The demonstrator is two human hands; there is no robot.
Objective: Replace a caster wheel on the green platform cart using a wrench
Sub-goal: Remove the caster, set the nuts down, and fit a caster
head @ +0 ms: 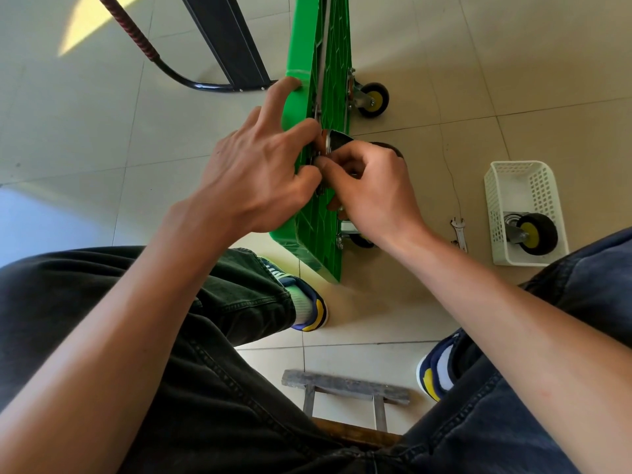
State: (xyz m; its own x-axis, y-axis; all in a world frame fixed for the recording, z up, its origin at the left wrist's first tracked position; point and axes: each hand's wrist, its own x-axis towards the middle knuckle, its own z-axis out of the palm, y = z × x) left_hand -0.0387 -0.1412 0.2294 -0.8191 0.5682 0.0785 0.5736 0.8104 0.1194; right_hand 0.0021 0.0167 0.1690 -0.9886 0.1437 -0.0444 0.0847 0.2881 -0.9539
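Green plastic platform cart stands on its side edge on the beige tile floor, ribbed underside facing right, approx centre of view btw the person's knees. Caster being fitted, silver metal bracket w/ black wheel, sits against the underside mid-length of the cart, mostly hidden by hands. Right hand has fingers curled, thumb + fingertips pinching a small part at the caster's mounting plate; can't tell if bolt or nut. Left hand is on the cart's left/top face side, index finger stretched out along the green rim, other fingers bent round the cart edge toward the plate, thumb near the right hand's fingertips; what it grips besides the cart edge can't be told. Far-end caster w/ black tyre + yellow hub sticks out right from the underside; near-end caster partly hidden under right wrist. Small silver open-end wrench lies flat on floor just right of the right wrist, not touched. White perforated plastic basket further right, near the right knee, holds a loose caster w/ black wheel, yellow hub at its near end. Cart's black tube handle lies on floor at upper left. Person in dark jeans, blue/yellow sneakers, seated on grey stool.
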